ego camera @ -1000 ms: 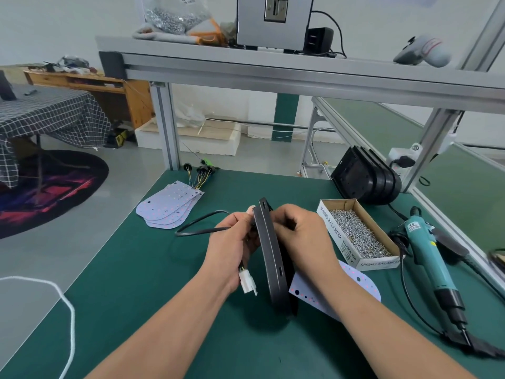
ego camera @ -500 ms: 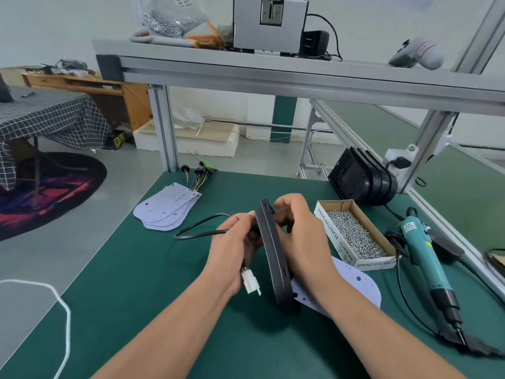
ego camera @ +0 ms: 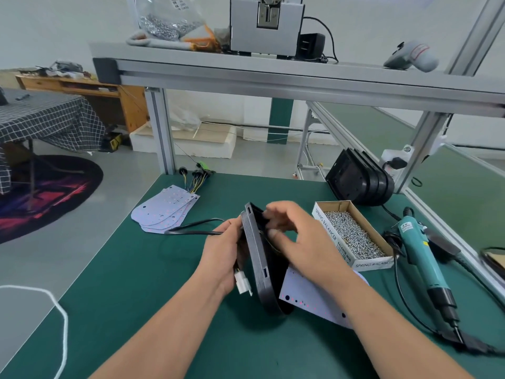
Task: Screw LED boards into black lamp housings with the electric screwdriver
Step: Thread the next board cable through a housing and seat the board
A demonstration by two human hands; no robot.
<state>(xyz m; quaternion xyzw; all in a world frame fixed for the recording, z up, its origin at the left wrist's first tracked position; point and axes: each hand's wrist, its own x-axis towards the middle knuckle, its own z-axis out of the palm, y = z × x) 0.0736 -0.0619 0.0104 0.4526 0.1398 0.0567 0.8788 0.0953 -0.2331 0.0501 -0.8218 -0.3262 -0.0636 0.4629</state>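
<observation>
The black lamp housing (ego camera: 259, 261), a flat matte shell rounded at its lower end, stands on edge at the centre of the green mat (ego camera: 136, 296). The left hand (ego camera: 222, 255) clasps its back and black cable (ego camera: 191, 228). The right hand (ego camera: 297, 242) curls its fingers into the hollow, grasp unclear. An LED board (ego camera: 308, 299) lies at 4 o'clock.

The open cardboard box of small silver screws (ego camera: 332, 237), brown inside and white outside, carries the only print that reads clearly: "SPRING BALANCER" in capitals along its long left wall. The same words appear on its near end, where the last letters are hidden. Smaller lettering further along the long wall is too blurred to read. The teal plastic electric screwdriver (ego camera: 420, 258) bears a small white label on its far end — illegible. The clear plastic bag of metal parts (ego camera: 169, 20) shows dark print — too small to read.
</observation>
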